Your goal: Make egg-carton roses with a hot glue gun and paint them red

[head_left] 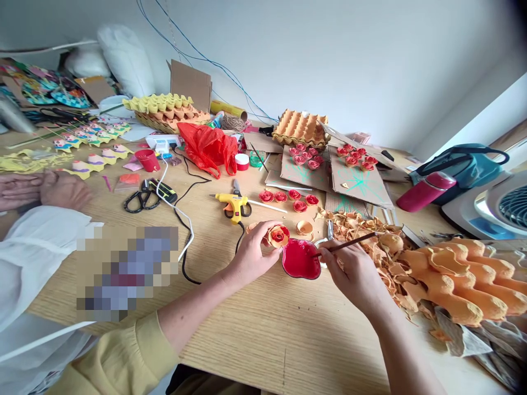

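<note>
My left hand [256, 253] is closed on an egg-carton rose [279, 236], orange with red paint on its petals. Between my hands sits a dish of red paint [301, 259] with a dark rim. My right hand [349, 269] grips a thin paintbrush [352, 241], its tip down at the paint by the dish's right side. Just beyond the dish stands a plain orange egg-carton cup [304, 228]. Several small red roses [300, 206] lie on the table farther back.
A yellow glue gun [234, 207] and scissors [142, 200] lie to the left. Carton scraps [354, 233] and an orange egg tray [465, 280] are at the right. Painted roses stand on cardboard [358, 184] at the back. Another person's hands [61, 189] rest at far left.
</note>
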The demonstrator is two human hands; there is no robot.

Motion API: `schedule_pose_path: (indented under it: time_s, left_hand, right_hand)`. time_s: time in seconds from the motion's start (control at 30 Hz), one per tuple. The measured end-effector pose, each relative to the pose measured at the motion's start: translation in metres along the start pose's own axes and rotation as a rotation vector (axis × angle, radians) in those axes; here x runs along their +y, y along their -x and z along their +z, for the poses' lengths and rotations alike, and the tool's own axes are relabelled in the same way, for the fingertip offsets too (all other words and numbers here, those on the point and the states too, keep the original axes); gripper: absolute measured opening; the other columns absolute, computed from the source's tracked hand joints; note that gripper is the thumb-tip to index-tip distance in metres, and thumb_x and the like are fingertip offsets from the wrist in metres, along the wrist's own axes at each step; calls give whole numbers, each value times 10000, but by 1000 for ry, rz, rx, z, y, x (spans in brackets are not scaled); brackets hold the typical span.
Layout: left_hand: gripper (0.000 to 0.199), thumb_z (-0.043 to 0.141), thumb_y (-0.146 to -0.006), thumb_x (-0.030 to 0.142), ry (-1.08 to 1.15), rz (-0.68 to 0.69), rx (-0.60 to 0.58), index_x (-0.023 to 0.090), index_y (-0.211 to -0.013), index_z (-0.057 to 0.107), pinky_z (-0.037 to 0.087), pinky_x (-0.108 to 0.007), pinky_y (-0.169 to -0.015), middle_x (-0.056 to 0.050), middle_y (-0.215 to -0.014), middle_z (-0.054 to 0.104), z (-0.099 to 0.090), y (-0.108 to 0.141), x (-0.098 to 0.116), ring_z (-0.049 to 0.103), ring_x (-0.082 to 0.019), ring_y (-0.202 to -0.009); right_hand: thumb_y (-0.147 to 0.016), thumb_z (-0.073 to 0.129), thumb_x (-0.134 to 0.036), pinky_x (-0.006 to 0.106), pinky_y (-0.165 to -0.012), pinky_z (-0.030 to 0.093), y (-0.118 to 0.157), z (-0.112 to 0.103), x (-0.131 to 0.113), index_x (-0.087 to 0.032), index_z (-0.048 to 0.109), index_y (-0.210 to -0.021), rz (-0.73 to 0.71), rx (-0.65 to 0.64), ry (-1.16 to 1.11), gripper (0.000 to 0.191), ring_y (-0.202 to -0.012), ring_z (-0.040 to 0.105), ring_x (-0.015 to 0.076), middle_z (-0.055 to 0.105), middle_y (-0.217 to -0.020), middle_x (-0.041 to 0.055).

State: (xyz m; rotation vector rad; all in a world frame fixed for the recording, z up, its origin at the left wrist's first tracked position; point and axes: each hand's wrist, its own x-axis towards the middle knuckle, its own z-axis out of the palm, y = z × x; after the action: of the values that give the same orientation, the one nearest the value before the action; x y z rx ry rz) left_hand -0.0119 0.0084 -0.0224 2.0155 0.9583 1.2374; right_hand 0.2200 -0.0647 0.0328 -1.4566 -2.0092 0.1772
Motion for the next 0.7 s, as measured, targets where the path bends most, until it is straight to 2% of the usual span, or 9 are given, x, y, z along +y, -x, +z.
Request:
schedule_pose_path:
  time_s: [0.13, 0.2, 0.27, 0.33, 0.47, 0.6, 0.7]
  left_hand:
    - [457, 679, -825, 107, -5, 3, -8, 219, -1262, 604, 580, -335, -917, -92, -1232, 722, 0, 0, 0, 700, -228, -1069]
    - [457, 682, -827, 109, -4, 5, -8, 220, -1264, 604, 578, -331, -920, -92, -1237, 720, 0, 0, 0, 698, -228, -1079]
    - [465, 687, -824, 108, -6, 10, -4, 221, -1267, 604, 576, -327, -916, -91, -1238, 720, 0, 0, 0, 698, -226, -1081]
    - [469, 689, -820, 106, -10, 10, 2, 221, -1267, 607, 573, -319, -901, -86, -1226, 724, 0, 1, 0, 699, -219, -1065]
    - [455, 698, -827, 125, -17, 3, 2, 210, -1266, 613, 570, -293, -839, -84, -1193, 732, 0, 1, 2, 704, -209, -1023]
    - [440, 699, -842, 146, 5, 9, 4, 206, -1269, 611, 576, -302, -863, -97, -1217, 727, 0, 1, 3, 701, -216, -1054]
    - [450, 696, -840, 131, 5, 16, 6, 213, -1273, 609, 570, -319, -913, -95, -1230, 722, 0, 2, 4, 699, -217, -1074]
  right_hand:
    - [-1053, 484, -290, 334, -709, 514, 2, 0, -8, -232, 645, -826, 16, -116, -93, 285, -697, 683, 202, 734, -761, 25]
    - [-1057, 480, -294, 320, -692, 516, 2, -1, -10, -230, 655, -832, 13, -76, -109, 292, -722, 691, 200, 751, -809, 38]
    - [-1052, 487, -291, 327, -717, 517, 2, -3, -11, -227, 657, -831, -14, 21, -54, 286, -755, 696, 207, 767, -859, 53]
    - [-1042, 506, -292, 332, -721, 510, 1, -5, -10, -226, 635, -789, -51, 86, 15, 292, -722, 681, 204, 754, -809, 46]
    - [-1043, 521, -301, 282, -608, 483, 4, -7, -11, -225, 609, -736, -48, 43, -31, 328, -597, 641, 164, 682, -654, -1]
    - [-1045, 533, -302, 251, -598, 493, 8, -9, -10, -220, 657, -821, 9, 184, -76, 269, -613, 679, 151, 717, -717, -1]
    - [-1043, 542, -296, 234, -571, 487, 10, -10, -8, -220, 662, -811, 13, 176, -77, 272, -589, 669, 140, 709, -701, -10]
